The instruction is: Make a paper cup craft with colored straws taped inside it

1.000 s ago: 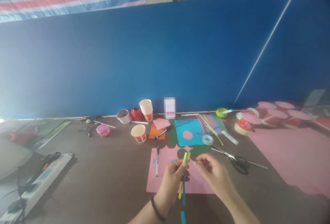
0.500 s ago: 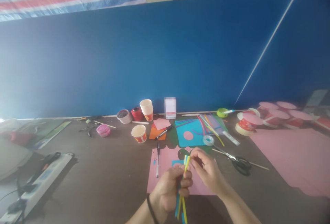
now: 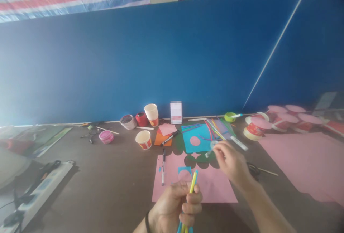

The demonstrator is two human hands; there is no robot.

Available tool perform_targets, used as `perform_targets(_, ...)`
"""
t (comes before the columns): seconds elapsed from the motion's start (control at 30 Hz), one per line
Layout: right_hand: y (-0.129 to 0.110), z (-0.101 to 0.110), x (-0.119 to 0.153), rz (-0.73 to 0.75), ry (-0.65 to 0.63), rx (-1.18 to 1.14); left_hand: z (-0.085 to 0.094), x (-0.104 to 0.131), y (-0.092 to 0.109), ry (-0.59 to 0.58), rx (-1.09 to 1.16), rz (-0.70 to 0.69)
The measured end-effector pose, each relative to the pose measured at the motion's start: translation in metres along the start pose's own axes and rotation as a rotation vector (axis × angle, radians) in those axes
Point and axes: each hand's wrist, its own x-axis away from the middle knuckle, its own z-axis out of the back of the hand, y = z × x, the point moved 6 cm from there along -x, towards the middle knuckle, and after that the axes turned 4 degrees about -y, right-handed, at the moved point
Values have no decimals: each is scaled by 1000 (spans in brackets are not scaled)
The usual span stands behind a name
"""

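Note:
My left hand (image 3: 178, 204) is closed round a bundle of thin yellow and blue paper strips (image 3: 193, 183). The top ends stick up past my thumb, and the lower ends hang below the fist. Farther off and to the right, my right hand (image 3: 232, 161) pinches a small roll of clear tape (image 3: 214, 144) at its edge; the fingertips partly hide it. Below both hands lies a pink paper sheet (image 3: 215, 190) with round cut-outs along its far edge. On it are a blue scrap (image 3: 185, 170) and a pen (image 3: 163, 166).
Paper cups (image 3: 143, 140) and a pink tub (image 3: 106, 137) stand to the left. A blue sheet (image 3: 200, 132) with coloured strips lies behind. Scissors (image 3: 253, 169) are partly covered by my right arm. Pink-topped cups (image 3: 256, 127) and a large pink sheet (image 3: 303, 165) are right; a power strip (image 3: 45, 190) lies left.
My right hand has left the strips and moved right and away to the tape roll. My left hand, still round the strips, has dropped slightly nearer to me.

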Motion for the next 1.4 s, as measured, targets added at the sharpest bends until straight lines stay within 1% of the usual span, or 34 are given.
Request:
perform_targets(0.03,12,2,1,-51,-15,65,3,3,3,26,-40,-32)
perform_targets(0.1,40,3,7,-177,-96,218,11,8,13,89,-111,-135)
perform_targets(0.17,68,9,17,-313,-115,376,20,11,25,148,-151,-228)
perform_targets(0.27,106,22,34,-463,-24,541,33,10,35,206,-158,-279)
perform_targets(0.37,136,32,50,-532,53,640,38,6,39,228,-153,-281)
perform_targets(0.43,150,32,60,-549,61,694,39,5,38,229,-155,-275)
perform_targets(0.47,154,31,65,-533,57,714,39,4,38,229,-155,-272)
perform_targets(0.6,157,26,79,-394,53,758,43,2,38,224,-141,-268)
perform_targets(0.67,162,30,87,-391,101,786,44,1,38,221,-141,-271)
perform_targets(0.73,173,37,94,-415,147,814,46,0,39,221,-148,-269)
perform_targets(0.83,189,43,100,-406,148,831,46,-1,38,216,-152,-259)
perform_targets(0.9,192,45,101,-384,132,828,45,-2,37,210,-144,-258)
perform_targets(0.93,189,48,101,-373,147,823,45,-2,37,208,-137,-259)
perform_targets(1.03,164,55,98,-308,237,800,45,-2,36,216,-126,-260)
perform_targets(1.1,142,53,99,-227,224,769,45,-2,36,229,-123,-262)
perform_targets(1.17,125,44,104,-117,124,713,45,-1,37,238,-122,-266)
perform_targets(1.23,115,33,116,5,18,653,44,1,39,253,-136,-274)
perform_targets(1.33,115,18,141,140,-145,568,43,2,43,304,-188,-297)
perform_targets(1.4,119,13,152,164,-240,516,43,2,45,339,-222,-311)
